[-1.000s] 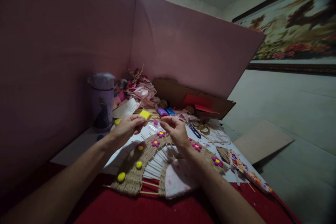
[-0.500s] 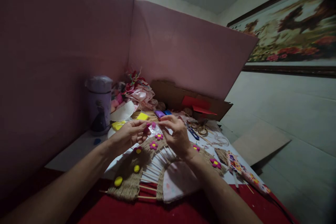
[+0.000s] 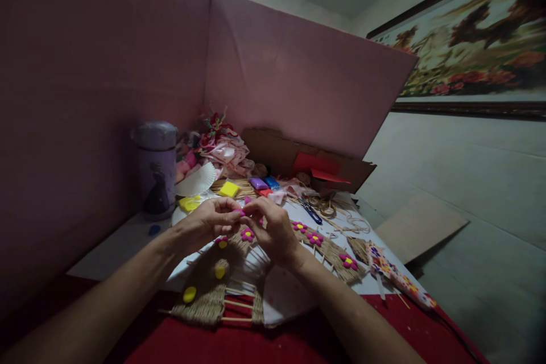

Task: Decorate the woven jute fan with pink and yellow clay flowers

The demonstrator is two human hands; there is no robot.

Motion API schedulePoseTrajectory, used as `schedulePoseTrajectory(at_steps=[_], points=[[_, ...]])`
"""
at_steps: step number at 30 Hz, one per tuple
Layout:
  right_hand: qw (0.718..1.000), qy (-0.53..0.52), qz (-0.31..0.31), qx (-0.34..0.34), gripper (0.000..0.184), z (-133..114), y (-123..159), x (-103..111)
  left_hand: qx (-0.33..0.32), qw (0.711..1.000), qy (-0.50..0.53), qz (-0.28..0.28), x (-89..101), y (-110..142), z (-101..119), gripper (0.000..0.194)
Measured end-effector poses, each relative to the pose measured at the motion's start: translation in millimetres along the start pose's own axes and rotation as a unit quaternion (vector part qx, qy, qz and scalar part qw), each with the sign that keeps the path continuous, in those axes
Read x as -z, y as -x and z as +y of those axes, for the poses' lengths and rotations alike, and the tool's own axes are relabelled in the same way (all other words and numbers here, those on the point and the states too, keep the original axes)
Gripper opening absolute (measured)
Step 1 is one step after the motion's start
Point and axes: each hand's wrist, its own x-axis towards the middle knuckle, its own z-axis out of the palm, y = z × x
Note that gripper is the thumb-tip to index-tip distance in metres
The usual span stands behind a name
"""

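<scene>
My left hand (image 3: pixel 213 219) pinches a small piece of magenta modelling clay (image 3: pixel 239 212) between thumb and fingers. On the same piece, the thumb and fingertips of my right hand (image 3: pixel 273 231) are closed from the other side. Just behind the fingertips shows another magenta lump (image 3: pixel 247 200). Below both hands lies a fan-shaped twine weaving (image 3: pixel 200 301) on thin sticks, partly hidden by my right hand and forearm. Magenta clay flowers with yellow centres (image 3: pixel 314 238) dot its band. Toward its left end are plain yellow clay discs (image 3: pixel 190 294).
Yellow (image 3: pixel 229 189), purple (image 3: pixel 258 183) and blue clay packs (image 3: pixel 272 182) lie beyond my hands. Blue-handled scissors (image 3: pixel 313 213) are right of them. A lilac tumbler (image 3: pixel 157 170) stands at left. At right lies a flower-patterned glue gun-like tool (image 3: pixel 401 281) with a cord.
My right hand has come down and left, its fingers now meeting my left fingertips at the magenta clay. The view has shifted slightly, and more flowers on the right show.
</scene>
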Motion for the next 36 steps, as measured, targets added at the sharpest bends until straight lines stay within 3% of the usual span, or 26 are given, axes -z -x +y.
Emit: schedulePoseTrajectory(at_steps=[6, 11, 22, 27, 29, 31, 33, 36], points=[[1.0, -0.016, 0.001, -0.008, 0.013, 0.7, -0.3, 1.4, -0.016, 0.999, -0.004, 0.039, 3.4, -3.8, -1.4, 0.014], [1.0, 0.005, -0.015, 0.027, 0.006, 1.5, -1.5, 1.2, 0.002, 0.999, -0.01, 0.037, 1.1, -2.6, -0.8, 0.017], [0.999, 0.013, -0.029, 0.039, 0.006, 5.0, -0.5, 1.2, 0.002, 0.998, -0.026, 0.052, -1.4, -2.9, -1.6, 0.016], [0.998, 0.006, -0.045, 0.041, 0.008, 4.3, -0.1, -0.3, -0.028, 0.997, -0.032, 0.057, 0.7, -4.3, -4.2, 0.014], [0.998, -0.017, -0.045, 0.027, 0.007, 3.5, 0.1, -1.7, -0.035, 0.997, -0.034, 0.059, 0.6, -4.8, -4.9, 0.014], [0.996, -0.079, -0.03, -0.03, 0.005, 2.8, -0.1, -3.4, -0.036, 0.997, -0.036, 0.058, -0.2, -5.3, -4.9, 0.013], [0.968, -0.211, -0.03, -0.135, 0.008, 2.6, -0.8, -4.6, -0.041, 0.997, -0.03, 0.065, -0.3, -6.0, -4.3, 0.014], [0.867, -0.425, -0.059, -0.252, 0.016, 4.3, -1.9, -4.2, -0.059, 0.992, -0.007, 0.111, 3.4, -7.9, -2.7, 0.015]])
